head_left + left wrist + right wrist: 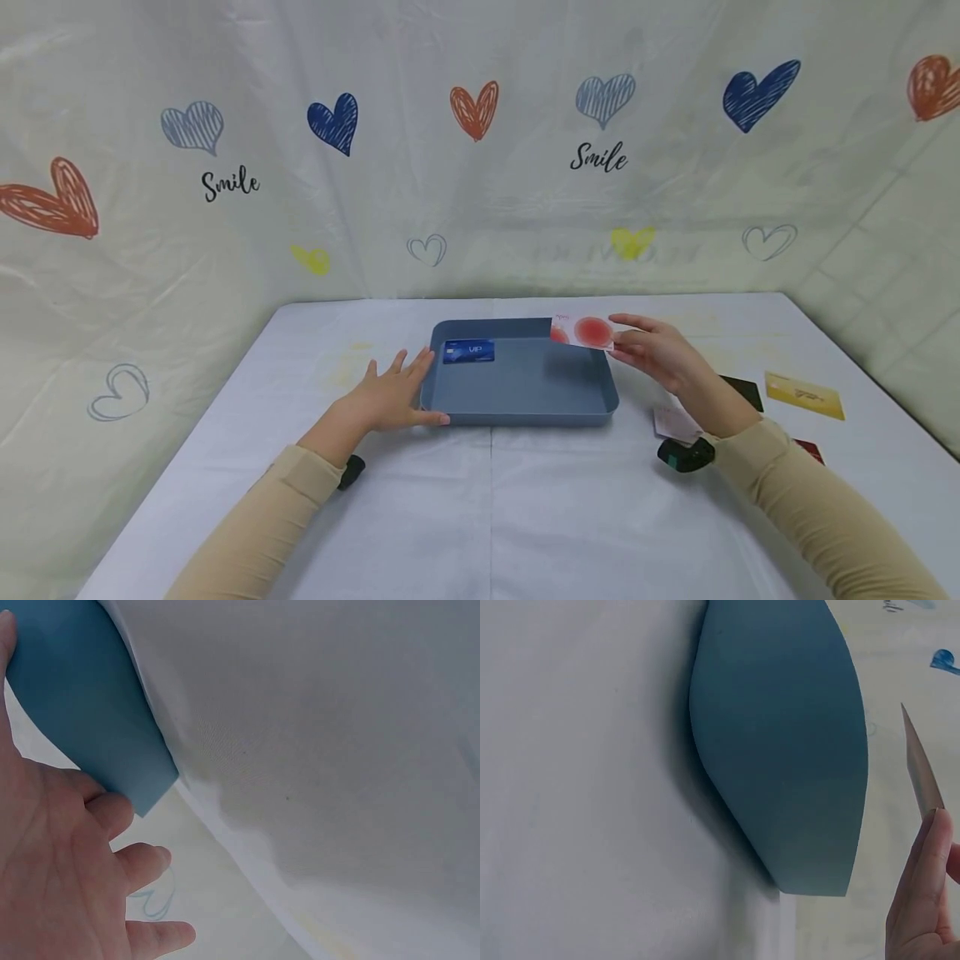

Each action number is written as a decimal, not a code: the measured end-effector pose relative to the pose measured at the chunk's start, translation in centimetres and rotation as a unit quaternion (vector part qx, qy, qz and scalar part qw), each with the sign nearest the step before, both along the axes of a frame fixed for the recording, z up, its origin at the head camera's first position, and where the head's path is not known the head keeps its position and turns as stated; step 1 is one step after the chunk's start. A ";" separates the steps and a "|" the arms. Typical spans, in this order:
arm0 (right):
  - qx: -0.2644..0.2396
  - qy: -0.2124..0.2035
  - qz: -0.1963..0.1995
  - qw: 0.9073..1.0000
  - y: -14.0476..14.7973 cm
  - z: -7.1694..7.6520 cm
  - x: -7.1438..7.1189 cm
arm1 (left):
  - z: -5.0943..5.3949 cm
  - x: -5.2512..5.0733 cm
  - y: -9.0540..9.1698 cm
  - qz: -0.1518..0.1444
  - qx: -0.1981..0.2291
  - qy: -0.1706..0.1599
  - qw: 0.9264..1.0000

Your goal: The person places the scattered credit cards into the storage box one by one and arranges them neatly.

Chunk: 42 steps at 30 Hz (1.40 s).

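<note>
A shallow blue-grey tray (525,392) lies on the white-covered table. Inside it, near the back left corner, is a blue card (468,351) marked VIP. My right hand (656,354) pinches a white card with red circles (585,331) by its right end, raised over the tray's back right part. The right wrist view shows that card (924,769) nearly edge-on between fingers and thumb. With fingers spread, my left hand (393,396) rests against the tray's left side, the thumb at the front rim. In the left wrist view the fingertips touch the tray's wall (90,697).
Right of the tray lie a black card (744,392), a gold-yellow card (805,395), a pale card (675,423) and a red card (810,451), partly hidden by my right arm. A white sheet with printed hearts (475,108) hangs behind the table.
</note>
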State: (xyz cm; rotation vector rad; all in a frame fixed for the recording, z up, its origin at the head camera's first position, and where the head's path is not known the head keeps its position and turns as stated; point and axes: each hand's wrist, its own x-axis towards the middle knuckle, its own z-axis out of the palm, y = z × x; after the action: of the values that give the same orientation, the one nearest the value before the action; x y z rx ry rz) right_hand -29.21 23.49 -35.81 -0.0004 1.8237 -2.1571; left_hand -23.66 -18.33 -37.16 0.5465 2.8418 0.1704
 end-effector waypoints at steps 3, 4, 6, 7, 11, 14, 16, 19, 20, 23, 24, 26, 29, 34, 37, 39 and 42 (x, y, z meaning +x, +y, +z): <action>0.011 0.005 0.005 1.000 -0.6 -0.1 0.1 | 0.0 0.0 0.0 0.001 0.000 0.000 1.000; 0.011 0.005 0.006 1.000 -0.8 -0.1 0.1 | 0.0 0.0 0.0 0.001 0.000 -0.001 1.000; 0.015 0.009 0.011 1.000 -1.2 -0.1 0.1 | 0.0 0.0 0.0 0.000 0.000 0.000 1.000; 0.015 0.011 0.013 1.000 -1.5 -0.1 0.1 | -0.1 0.0 0.0 0.000 0.001 0.000 1.000; 0.024 0.016 0.023 0.999 -2.3 0.0 0.0 | -0.2 -0.1 -0.1 -0.001 0.000 0.002 1.000; 0.034 0.018 0.025 0.999 -2.9 0.1 -0.1 | -0.1 -0.1 -0.1 -0.001 -0.004 0.003 1.000; 0.044 0.024 0.023 0.998 -3.3 0.2 -0.1 | 0.0 -0.1 -0.1 -0.001 -0.006 0.003 1.000; 0.054 0.031 0.023 0.998 -3.9 0.4 -0.2 | -0.1 -0.1 -0.1 -0.001 -0.004 0.003 1.000; 0.057 0.033 0.024 0.998 -4.1 0.4 -0.2 | -0.1 -0.1 -0.1 -0.001 -0.003 0.003 1.000; 0.058 0.032 0.030 0.997 -4.7 0.2 -0.3 | -0.2 -0.1 -0.2 -0.001 -0.003 0.003 1.000; 0.057 0.032 0.034 0.997 -4.9 0.1 -0.3 | -0.2 -0.1 -0.2 -0.001 -0.003 0.003 1.000; 0.057 0.030 0.037 0.997 -5.2 -0.1 -0.4 | -0.2 -0.1 -0.2 -0.002 -0.003 0.004 1.000; 0.057 0.034 0.043 0.997 -5.8 -0.2 -0.4 | -0.1 -0.1 -0.1 -0.001 -0.003 0.002 1.000; 0.048 0.042 0.058 0.996 -6.7 -0.4 -0.2 | -0.2 -0.1 0.0 0.002 -0.011 0.007 1.000; 0.042 0.043 0.065 0.996 -7.2 -0.6 -0.3 | -0.2 -0.1 0.0 0.002 -0.014 0.009 1.000; 0.040 0.041 0.068 0.996 -7.5 -0.7 -0.3 | -0.2 -0.1 0.1 0.003 -0.011 0.010 1.000; 0.043 0.041 0.076 0.995 -8.0 -1.0 -0.4 | -0.2 0.0 0.1 0.005 -0.011 0.009 1.000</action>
State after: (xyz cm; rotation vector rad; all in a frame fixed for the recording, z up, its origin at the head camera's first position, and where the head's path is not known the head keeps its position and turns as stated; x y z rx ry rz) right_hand -29.60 15.44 -36.82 -0.2039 1.8930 -2.0011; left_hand -23.70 -18.23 -37.35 0.5325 2.8602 0.1373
